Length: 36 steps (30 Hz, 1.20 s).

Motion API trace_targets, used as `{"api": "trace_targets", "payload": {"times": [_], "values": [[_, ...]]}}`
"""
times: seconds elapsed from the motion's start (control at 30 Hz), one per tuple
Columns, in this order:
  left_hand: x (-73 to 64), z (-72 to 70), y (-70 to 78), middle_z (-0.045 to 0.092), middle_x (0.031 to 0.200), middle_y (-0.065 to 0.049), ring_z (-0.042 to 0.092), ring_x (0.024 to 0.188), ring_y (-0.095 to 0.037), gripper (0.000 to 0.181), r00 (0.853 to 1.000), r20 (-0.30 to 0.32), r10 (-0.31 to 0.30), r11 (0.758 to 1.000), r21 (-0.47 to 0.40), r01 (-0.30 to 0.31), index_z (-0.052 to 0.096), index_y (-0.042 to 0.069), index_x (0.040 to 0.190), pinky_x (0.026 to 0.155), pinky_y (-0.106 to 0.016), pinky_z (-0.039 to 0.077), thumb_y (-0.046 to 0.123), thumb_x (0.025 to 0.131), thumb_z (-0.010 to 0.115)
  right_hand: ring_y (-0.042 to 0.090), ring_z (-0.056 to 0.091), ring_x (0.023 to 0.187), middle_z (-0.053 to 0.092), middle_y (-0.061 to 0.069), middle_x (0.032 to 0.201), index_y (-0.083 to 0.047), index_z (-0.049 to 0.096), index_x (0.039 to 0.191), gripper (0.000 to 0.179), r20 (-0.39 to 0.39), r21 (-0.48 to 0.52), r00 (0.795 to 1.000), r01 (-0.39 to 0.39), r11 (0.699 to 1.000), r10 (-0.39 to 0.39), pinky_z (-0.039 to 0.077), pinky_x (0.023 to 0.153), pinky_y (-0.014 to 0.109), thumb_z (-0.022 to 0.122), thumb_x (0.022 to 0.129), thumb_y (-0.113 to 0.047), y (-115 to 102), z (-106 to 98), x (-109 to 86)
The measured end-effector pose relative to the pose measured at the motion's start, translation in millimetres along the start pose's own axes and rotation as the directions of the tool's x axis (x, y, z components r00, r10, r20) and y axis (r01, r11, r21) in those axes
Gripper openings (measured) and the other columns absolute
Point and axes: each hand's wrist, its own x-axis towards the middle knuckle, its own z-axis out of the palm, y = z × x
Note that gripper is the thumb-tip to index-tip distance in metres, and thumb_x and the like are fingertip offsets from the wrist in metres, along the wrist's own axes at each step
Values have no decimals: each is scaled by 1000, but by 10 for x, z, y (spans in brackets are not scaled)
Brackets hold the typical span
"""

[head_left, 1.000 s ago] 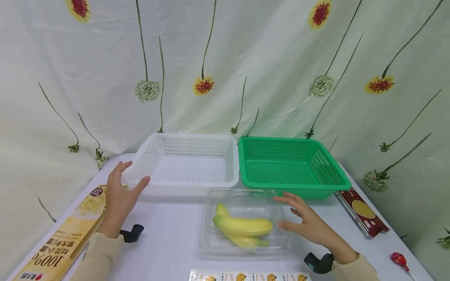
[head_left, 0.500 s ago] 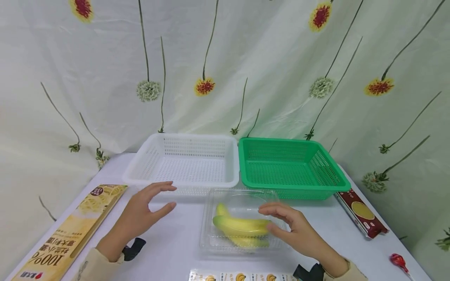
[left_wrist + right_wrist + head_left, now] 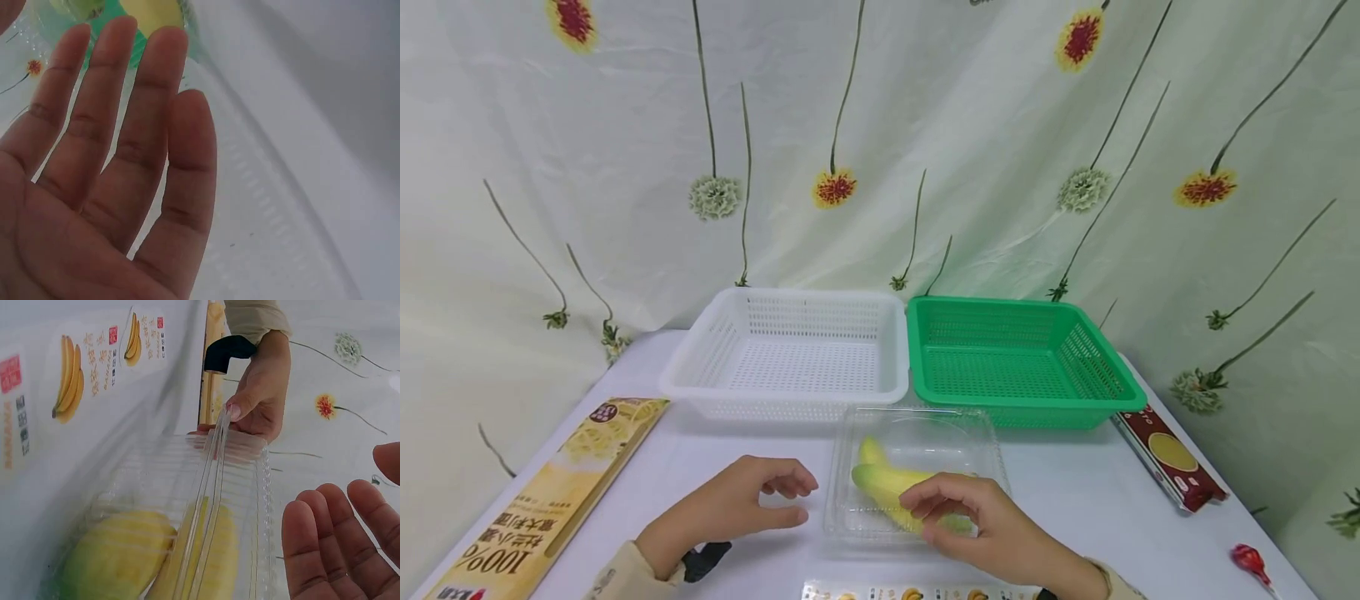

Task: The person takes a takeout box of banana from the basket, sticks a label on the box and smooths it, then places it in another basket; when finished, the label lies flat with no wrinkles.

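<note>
A clear plastic clamshell box sits on the white table with yellow, green-tipped bananas inside; its lid looks closed. My left hand hovers just left of the box, fingers loosely bent and holding nothing. In the left wrist view that hand's fingers are long and extended. My right hand hangs over the box's front right part, hiding some of the bananas. Its fingers are relaxed around nothing in the right wrist view. Whether either hand touches the plastic I cannot tell.
Behind the box stand a white basket and a green basket. A yellow pasta pack lies left, a dark red packet and a red lollipop right. A strip of banana stickers lies in front.
Both hands have come inward and toward the front edge, the left from beside the white basket, the right from the box's right side to above it. The box has not moved.
</note>
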Motion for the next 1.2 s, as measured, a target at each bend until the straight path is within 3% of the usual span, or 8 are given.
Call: {"api": "trace_targets", "payload": {"times": [0.07,0.17,0.3,0.4,0.53,0.67,0.9,1.2], "values": [[18,46,-15,76,106,8,69,96,-4,24,999,46,7,998,-56,-4,75,15,117,81,-29,55,27,97,82,21,73,101,74,21,118,1,69,129,28,26,-2,1000,17,1000,-17,62,90,35,64,103,7,-12,47,18],[41,110,-20,74,100,11,69,91,-1,22,992,124,7,992,-129,9,75,14,113,76,-26,54,23,94,84,10,70,101,73,20,116,0,70,130,26,103,35,994,-45,998,41,61,91,32,64,105,2,-48,115,26],[77,285,-325,75,94,14,70,81,-3,20,973,232,14,977,-211,36,77,21,108,70,-24,56,28,91,87,0,65,103,72,23,120,4,68,133,27,238,111,955,-205,972,175,58,97,29,63,108,-5,-72,199,25],[93,370,-429,77,91,14,69,72,-4,22,956,293,32,975,-220,35,79,22,108,65,-25,57,29,90,89,-3,66,101,72,25,122,7,67,133,28,312,112,936,-207,972,164,57,97,27,64,108,-5,-15,258,33],[89,322,-108,74,84,17,65,66,0,21,941,339,-6,979,-189,74,79,16,102,63,-23,55,20,85,91,-9,63,99,76,20,118,4,69,131,27,383,39,918,-131,991,106,58,91,22,68,105,-2,109,347,58],[94,310,66,70,76,17,61,64,2,21,930,359,-81,972,-177,153,79,17,94,62,-20,51,13,80,93,-13,59,97,76,24,117,7,69,132,29,438,76,886,-205,976,152,55,89,17,68,104,-1,195,446,91],[136,359,62,70,72,11,62,63,-1,23,905,405,-127,940,-241,240,79,16,88,63,-18,50,2,75,92,-10,54,90,67,39,114,17,65,131,30,468,179,848,-366,913,248,48,87,12,60,104,6,292,592,150],[145,367,22,71,71,9,60,60,0,27,887,446,-114,916,-298,268,78,13,89,59,-15,47,-6,72,88,-11,55,88,66,42,112,17,62,133,31,500,207,833,-381,901,237,49,84,11,60,105,5,404,658,182]]}}
